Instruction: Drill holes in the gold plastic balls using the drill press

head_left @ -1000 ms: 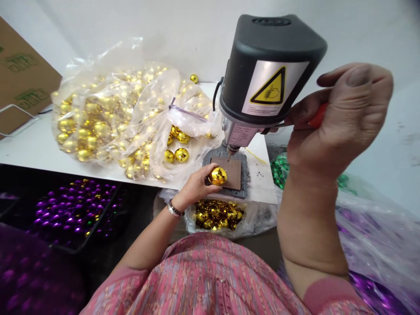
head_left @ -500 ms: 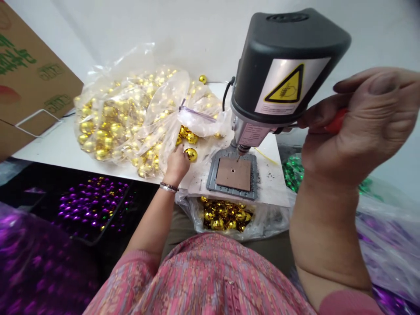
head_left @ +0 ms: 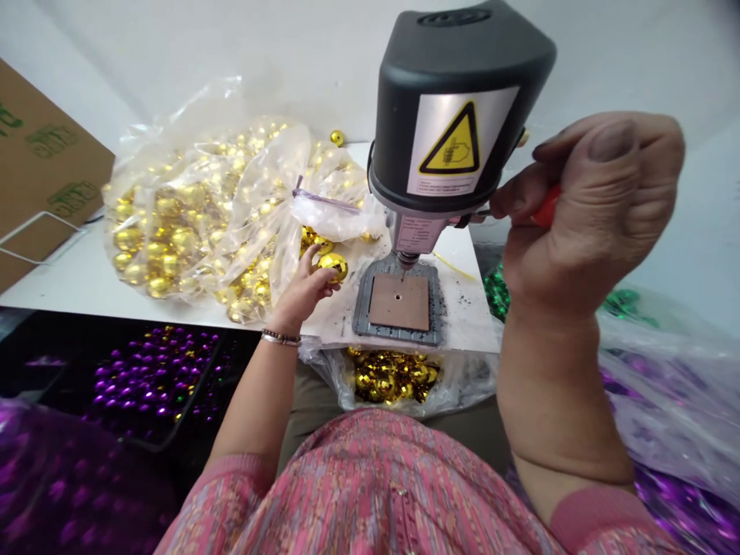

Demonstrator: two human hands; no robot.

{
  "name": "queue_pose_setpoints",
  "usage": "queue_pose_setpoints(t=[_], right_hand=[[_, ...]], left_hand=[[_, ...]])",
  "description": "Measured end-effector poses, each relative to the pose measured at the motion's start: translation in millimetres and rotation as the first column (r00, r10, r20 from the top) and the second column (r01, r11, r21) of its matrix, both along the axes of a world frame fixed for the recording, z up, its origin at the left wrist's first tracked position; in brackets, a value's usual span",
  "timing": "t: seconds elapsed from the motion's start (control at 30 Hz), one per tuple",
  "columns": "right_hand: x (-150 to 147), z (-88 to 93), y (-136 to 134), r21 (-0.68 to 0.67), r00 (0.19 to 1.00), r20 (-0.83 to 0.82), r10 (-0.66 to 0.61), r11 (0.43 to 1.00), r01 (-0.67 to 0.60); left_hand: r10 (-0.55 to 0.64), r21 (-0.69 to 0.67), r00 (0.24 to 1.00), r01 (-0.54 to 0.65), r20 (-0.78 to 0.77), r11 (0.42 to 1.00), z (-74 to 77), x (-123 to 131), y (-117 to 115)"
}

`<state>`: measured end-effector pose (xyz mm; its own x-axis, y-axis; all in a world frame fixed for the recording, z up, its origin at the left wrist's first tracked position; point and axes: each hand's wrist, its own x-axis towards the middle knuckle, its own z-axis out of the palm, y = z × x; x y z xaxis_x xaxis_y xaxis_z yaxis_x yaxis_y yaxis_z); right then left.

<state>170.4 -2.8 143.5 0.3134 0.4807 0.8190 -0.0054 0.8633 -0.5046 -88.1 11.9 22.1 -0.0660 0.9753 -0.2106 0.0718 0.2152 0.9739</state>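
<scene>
A small bench drill with a black head stands on the white table, its bit over a brown pad on a grey base plate. My right hand is closed round the drill's red-tipped lever, raised at the right. At the mouth of a clear plastic bag full of gold balls, my left hand pinches one faceted gold ball, just left of the base plate.
A second bag of gold balls hangs below the table's front edge. A black tray of purple balls sits low at the left, green balls at the right. A cardboard box stands at the far left.
My left hand left the brown pad, where it held a gold ball, went to the bag's mouth and now holds a gold ball there. My right hand stays on the lever.
</scene>
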Motion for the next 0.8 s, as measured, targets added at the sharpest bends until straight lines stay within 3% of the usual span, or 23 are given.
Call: queue_pose_setpoints(t=[0.07,0.13,0.2,0.3,0.43,0.53,0.67,0.8], right_hand=[[1.0,1.8,1.7,0.007,1.000,-0.005,-0.008,1.000,0.008],[2.5,7.0,6.5,-0.005,1.000,0.014,-0.021,1.000,0.021],[4.5,15.7,14.7,-0.018,0.999,0.026,-0.030,0.999,0.030],[7.1,31.3,31.0,-0.052,0.999,0.018,-0.048,0.997,0.049],[9.2,44.3,51.0,-0.129,0.998,0.020,-0.056,0.990,0.058],[10.4,46.4,60.0,-0.162,0.996,0.036,-0.078,0.983,0.083],[11.5,44.7,65.6,-0.175,0.994,0.032,-0.107,0.978,0.111],[11.2,42.3,67.1,-0.130,0.996,0.031,-0.081,0.988,0.085]], left_hand=[[-0.112,0.018,0.948,0.112,0.297,0.994,4.2,8.0,-6.5],[-0.201,0.000,0.867,0.225,0.457,0.974,4.7,18.1,-11.1],[-0.233,-0.026,0.815,0.290,0.531,0.957,2.3,28.6,-13.5],[-0.221,-0.069,0.796,0.312,0.564,0.947,-1.6,41.4,-14.0],[-0.208,-0.159,0.837,0.328,0.507,0.931,0.6,51.6,-13.0],[-0.198,-0.205,0.917,0.280,0.345,0.938,5.9,57.8,-12.5],[-0.193,-0.170,0.978,0.203,0.073,0.964,8.2,67.3,-11.2],[-0.212,-0.124,0.977,0.207,-0.028,0.971,1.0,74.8,-8.1]])
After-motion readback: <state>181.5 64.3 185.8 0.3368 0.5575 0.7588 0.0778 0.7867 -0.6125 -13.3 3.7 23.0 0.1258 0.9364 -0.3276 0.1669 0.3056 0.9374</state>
